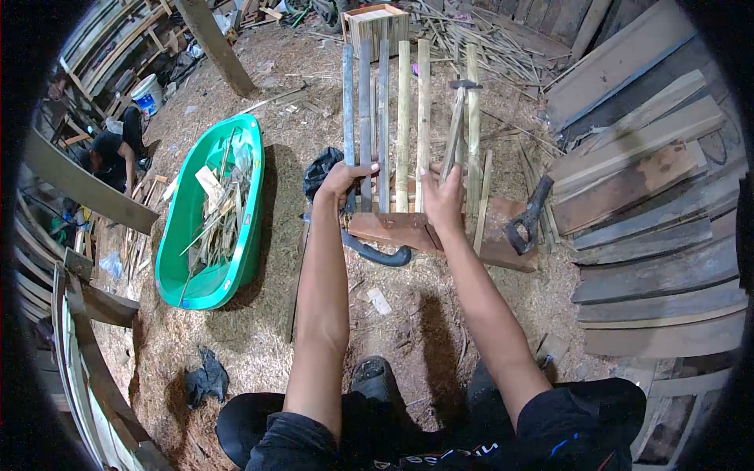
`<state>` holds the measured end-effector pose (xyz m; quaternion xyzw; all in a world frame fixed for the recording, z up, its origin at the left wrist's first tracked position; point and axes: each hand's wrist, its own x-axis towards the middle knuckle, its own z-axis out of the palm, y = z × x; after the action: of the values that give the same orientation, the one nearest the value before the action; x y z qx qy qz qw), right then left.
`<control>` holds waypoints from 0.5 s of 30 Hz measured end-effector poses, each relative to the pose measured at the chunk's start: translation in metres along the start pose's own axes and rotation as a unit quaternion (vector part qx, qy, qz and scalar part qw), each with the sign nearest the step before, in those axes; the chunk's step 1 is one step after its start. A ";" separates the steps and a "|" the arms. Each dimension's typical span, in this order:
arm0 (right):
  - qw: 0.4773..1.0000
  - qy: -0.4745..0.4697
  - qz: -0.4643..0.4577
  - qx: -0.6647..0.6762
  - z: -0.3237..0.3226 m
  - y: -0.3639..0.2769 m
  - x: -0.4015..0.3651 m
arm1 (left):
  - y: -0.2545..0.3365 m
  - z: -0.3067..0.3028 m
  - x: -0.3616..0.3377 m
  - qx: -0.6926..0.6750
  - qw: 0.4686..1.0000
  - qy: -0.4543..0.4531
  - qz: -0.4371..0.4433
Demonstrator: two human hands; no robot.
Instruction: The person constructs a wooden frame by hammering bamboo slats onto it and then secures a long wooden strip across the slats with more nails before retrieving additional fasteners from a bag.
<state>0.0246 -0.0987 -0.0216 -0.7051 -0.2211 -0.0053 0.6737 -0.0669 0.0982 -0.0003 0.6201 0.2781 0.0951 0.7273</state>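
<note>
Several upright wooden slats (403, 118), some grey and some pale yellow, stand side by side in a row in front of me, joined low down by a crosspiece. My left hand (345, 182) is closed around the left side of the row, a finger lying across the grey slats. In my right hand (444, 196) is a hammer (454, 129), its handle gripped low and its metal head up. That hand's thumb is at a pale slat (423, 118). Beneath the row's lower end lies a reddish-brown wood block (393, 228).
A green plastic tub (167, 271) with wood scraps stands left. A handsaw's dark handle (530, 220) rests right of the block, near stacked boards (652, 243). A curved dark handle (381, 253) lies in front. Another person (118, 149) crouches far left. Behind is a wooden crate (377, 27).
</note>
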 end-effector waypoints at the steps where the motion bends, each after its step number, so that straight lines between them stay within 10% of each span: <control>1: 0.998 0.010 -0.002 -0.068 0.004 0.014 0.009 | -0.005 -0.002 0.002 0.009 1.000 0.004 -0.007; 15: 0.996 -0.037 0.081 0.023 -0.018 -0.005 0.072 | -0.013 0.011 -0.008 -0.017 0.993 0.068 0.093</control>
<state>0.0934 -0.0944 0.0072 -0.7047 -0.1876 0.0806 0.6795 -0.0701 0.0819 -0.0093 0.6231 0.2670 0.2089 0.7048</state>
